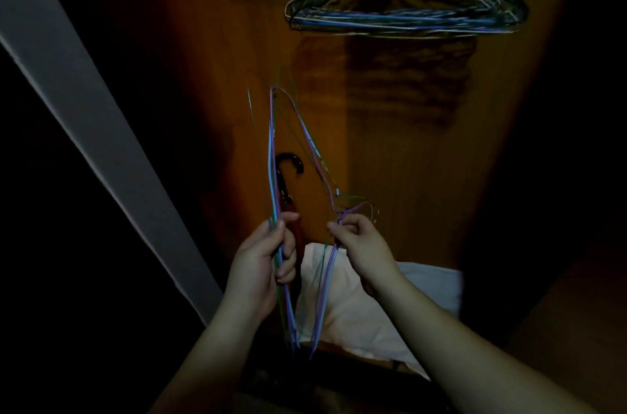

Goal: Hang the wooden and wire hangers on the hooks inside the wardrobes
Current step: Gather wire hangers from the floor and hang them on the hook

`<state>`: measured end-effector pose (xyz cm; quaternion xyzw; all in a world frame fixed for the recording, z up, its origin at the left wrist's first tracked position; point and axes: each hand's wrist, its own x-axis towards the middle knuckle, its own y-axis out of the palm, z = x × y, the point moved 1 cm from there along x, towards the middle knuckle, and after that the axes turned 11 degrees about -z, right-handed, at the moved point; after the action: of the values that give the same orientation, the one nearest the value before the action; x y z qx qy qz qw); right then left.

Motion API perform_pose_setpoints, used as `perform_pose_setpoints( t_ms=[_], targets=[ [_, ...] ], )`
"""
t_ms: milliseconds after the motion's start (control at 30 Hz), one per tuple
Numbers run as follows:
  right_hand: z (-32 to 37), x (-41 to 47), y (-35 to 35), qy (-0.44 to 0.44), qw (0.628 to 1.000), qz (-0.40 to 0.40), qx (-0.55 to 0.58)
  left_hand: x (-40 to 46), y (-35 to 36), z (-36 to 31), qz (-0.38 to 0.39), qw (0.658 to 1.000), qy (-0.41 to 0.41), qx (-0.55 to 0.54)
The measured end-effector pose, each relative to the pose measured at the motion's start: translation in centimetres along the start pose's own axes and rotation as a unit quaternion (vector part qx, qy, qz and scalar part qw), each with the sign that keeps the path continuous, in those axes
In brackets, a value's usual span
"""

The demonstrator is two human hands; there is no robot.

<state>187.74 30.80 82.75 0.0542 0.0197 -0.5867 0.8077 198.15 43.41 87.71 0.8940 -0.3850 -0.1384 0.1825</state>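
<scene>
My left hand (pixel 268 256) is curled round one side of a bunch of thin wire hangers (pixel 276 155), coated purple, blue and green. Bunch turned on end: long axis runs near vertical, one pointed shoulder corner up in front of the wardrobe back panel (pixel 407 159), the other down between my forearms. My right hand (pixel 359 239) pinches the twisted neck end, fingers curled on the wire; the hook loops poke out to the right just above it. Wires slim, smooth, a bit splayed.

Top right, a second bunch of wire hangers (pixel 407 11) hangs with bars level, blue and white strands, triangular. What holds it is cut off by the frame edge.

Panel is orange-brown wood, smooth. Behind my left hand, a dark umbrella (pixel 288 172) with curved glossy handle stands upright. White folded cloth (pixel 390 295) lies under my right hand, soft, creased. Pale door edge (pixel 84 115) slants at left.
</scene>
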Motion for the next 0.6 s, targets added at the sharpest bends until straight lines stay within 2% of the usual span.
perform_pose_setpoints(
  t_ms=[100,267,500,600],
  targets=[
    [0.3,-0.5,-0.4,-0.064,0.994,-0.022,-0.086,-0.4,0.1,0.6,-0.012,0.999,0.032,0.009],
    [0.3,-1.3,-1.4,-0.134,0.98,-0.063,-0.131,-1.2,0.7,1.5,-0.051,0.998,0.048,-0.006],
    [-0.3,-1.5,-1.9,-0.148,0.977,-0.073,-0.137,-1.4,0.7,2.4,-0.149,0.981,0.105,0.059],
    [-0.3,-1.2,-2.3,-0.142,0.981,-0.078,-0.111,-1.3,0.5,2.4,-0.166,0.974,0.121,0.092]
  ],
)
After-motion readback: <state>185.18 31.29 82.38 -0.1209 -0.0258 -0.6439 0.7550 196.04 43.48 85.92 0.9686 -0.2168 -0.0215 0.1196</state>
